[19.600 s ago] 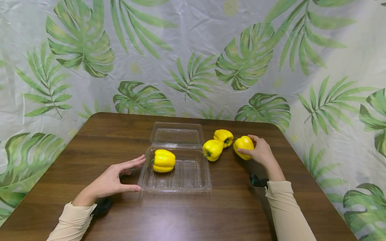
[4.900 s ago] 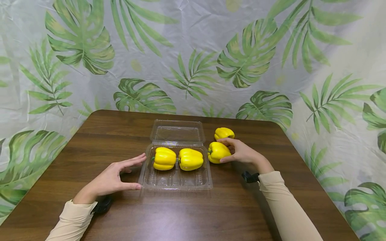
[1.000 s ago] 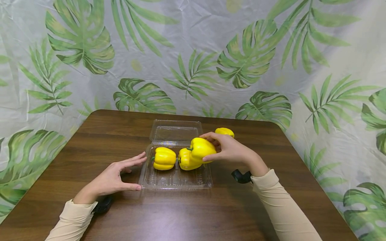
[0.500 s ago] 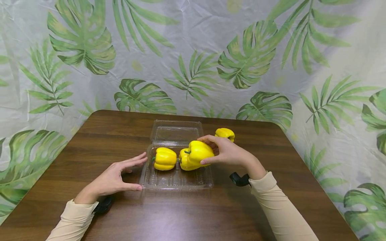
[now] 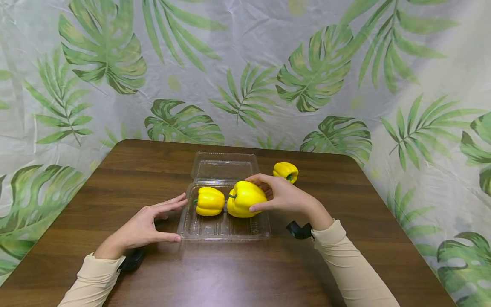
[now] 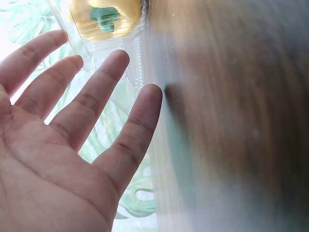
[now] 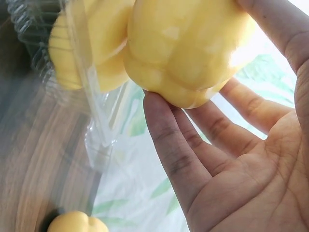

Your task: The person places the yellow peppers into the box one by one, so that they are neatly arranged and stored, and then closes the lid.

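Observation:
My right hand grips a yellow bell pepper between thumb and fingers. This pepper is over the right side of a clear plastic clamshell container, in front of and above another yellow bell pepper that it mostly hides in the head view. A further bell pepper lies in the container's left half, its green stem pointing left. At the container's left edge is my left hand, fingers extended and spread, with thumb and fingertips at the rim. In the left wrist view its palm holds nothing.
The container's lid lies folded back behind the base. One more yellow bell pepper sits on the brown wooden table, back right, beyond my right hand. A leaf-patterned curtain hangs behind the table.
One pepper from the right went into the container earlier. Since then my right hand has picked up another from the table and carried it left over the container, lowering it slightly. The left hand stays put.

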{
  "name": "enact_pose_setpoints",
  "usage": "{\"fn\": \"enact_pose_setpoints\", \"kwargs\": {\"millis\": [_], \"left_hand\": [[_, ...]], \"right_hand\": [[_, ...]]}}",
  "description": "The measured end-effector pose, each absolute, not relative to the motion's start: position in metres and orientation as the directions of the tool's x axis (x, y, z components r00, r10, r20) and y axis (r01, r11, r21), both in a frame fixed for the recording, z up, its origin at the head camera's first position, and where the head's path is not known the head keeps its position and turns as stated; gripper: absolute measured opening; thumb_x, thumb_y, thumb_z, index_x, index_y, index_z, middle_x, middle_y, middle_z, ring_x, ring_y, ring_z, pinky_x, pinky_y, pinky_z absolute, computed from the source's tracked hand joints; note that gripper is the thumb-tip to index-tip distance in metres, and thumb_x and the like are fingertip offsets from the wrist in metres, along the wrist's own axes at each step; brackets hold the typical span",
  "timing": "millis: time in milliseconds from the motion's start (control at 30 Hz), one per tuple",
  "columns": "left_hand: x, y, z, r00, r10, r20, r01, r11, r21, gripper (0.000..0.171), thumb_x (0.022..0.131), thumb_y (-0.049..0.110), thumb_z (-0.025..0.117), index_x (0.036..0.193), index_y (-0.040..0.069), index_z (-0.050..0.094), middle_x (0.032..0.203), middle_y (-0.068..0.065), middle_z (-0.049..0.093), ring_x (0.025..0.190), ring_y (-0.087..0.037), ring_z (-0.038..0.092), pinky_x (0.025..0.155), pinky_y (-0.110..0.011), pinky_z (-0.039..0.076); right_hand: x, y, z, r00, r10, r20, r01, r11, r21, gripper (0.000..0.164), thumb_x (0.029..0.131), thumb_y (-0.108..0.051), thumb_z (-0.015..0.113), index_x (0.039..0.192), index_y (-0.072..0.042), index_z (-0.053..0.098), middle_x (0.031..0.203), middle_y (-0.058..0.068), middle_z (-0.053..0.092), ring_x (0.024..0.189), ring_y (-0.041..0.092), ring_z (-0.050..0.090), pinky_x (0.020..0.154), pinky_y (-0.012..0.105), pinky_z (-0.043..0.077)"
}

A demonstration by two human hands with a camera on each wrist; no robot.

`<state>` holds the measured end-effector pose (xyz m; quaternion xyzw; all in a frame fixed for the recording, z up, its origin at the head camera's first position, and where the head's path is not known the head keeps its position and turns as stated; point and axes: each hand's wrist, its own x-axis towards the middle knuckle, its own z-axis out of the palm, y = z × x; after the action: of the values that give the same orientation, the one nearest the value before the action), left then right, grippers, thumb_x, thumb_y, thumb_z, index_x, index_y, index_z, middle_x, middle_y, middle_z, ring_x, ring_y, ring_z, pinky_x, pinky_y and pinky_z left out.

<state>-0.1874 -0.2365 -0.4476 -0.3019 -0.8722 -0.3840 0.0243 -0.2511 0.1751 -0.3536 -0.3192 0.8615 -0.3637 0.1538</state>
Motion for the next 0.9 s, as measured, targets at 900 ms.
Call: {"fn": "enact_pose_setpoints", "kwargs": {"millis": [900], "left_hand": [[-0.187,-0.237,-0.447,-0.816,0.509,0.274,0.546,0.525,0.653,0.086,0.082,0.041,0.095,0.156,0.015,0.058,0.169,-0.006,0.048,0.147,-0.005,0.051,0.101,-0.042,0.061]], "right_hand": [[-0.239,0.134,-0.356,-0.678,-0.734,-0.025,-0.572,0.549,-0.610,0.074,0.086,-0.039,0.092,0.150,-0.019,0.058,0.135,0.001,0.068,0.121,0.017,0.065,0.100,0.033,0.059]]}}
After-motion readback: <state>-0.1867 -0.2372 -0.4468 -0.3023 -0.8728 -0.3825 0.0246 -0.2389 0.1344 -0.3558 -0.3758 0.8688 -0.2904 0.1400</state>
